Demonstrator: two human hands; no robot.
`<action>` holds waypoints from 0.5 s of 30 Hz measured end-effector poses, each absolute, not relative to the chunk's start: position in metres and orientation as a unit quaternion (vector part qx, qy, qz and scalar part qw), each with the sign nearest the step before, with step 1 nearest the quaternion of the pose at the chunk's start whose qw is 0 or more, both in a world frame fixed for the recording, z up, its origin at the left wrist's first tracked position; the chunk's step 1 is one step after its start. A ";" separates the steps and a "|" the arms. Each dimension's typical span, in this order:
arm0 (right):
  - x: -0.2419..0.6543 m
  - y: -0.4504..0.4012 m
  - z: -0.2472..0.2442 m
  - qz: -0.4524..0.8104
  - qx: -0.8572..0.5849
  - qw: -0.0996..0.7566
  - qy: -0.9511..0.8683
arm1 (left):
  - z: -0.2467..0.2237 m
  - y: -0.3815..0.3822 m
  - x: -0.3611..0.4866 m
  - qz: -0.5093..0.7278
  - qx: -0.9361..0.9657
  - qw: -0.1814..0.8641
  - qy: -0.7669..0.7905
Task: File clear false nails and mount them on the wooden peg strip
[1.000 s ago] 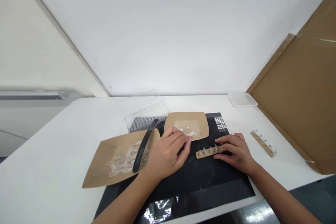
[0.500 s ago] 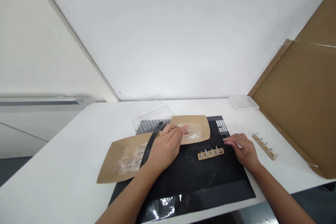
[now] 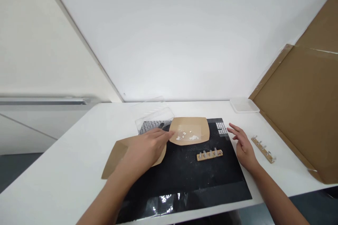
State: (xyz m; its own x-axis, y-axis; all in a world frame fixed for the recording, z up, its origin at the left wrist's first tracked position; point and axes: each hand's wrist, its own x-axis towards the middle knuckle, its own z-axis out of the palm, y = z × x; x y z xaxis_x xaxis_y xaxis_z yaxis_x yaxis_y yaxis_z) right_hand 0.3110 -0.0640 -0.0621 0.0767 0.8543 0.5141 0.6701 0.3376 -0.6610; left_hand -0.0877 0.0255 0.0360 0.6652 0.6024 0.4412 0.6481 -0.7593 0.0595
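Observation:
My left hand is above the left cardboard tray, its fingers stretched out and their tips by the left edge of the second cardboard tray. I see nothing held in it, though the thumb is hidden. Small white pieces lie scattered in the second tray. My right hand is open, fingers apart, beside a sheet of white dots and touching nothing visible. Between the hands, a wooden strip with several clear upright pegs rests on the black mat.
Another pegged strip lies on the white table at right. Clear plastic sheets lie behind the trays. A shallow clear container stands at the back right, near a large cardboard panel.
My left hand has drawn back leftward from over the second tray, covering the clear pieces and most of a black strip. My right hand's fingers have opened out and lifted slightly.

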 end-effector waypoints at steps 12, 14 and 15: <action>0.303 -0.067 -0.059 0.098 -0.599 0.427 -0.670 | 0.009 0.000 -0.193 -0.089 -0.828 -0.040 -0.552; 0.304 -0.067 -0.060 0.091 -0.595 0.432 -0.672 | 0.007 0.003 -0.192 -0.078 -0.822 -0.060 -0.561; 0.304 -0.066 -0.061 0.087 -0.593 0.435 -0.672 | 0.006 0.006 -0.190 -0.072 -0.820 -0.068 -0.564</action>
State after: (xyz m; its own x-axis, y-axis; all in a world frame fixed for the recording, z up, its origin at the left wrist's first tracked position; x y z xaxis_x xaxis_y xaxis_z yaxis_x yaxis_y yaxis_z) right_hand 0.3042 -0.0662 -0.0609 0.0806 0.8724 0.4821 0.7219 0.2824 -0.6317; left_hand -0.1905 0.0055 0.0062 0.3536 0.9345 0.0408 0.9148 -0.3546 0.1932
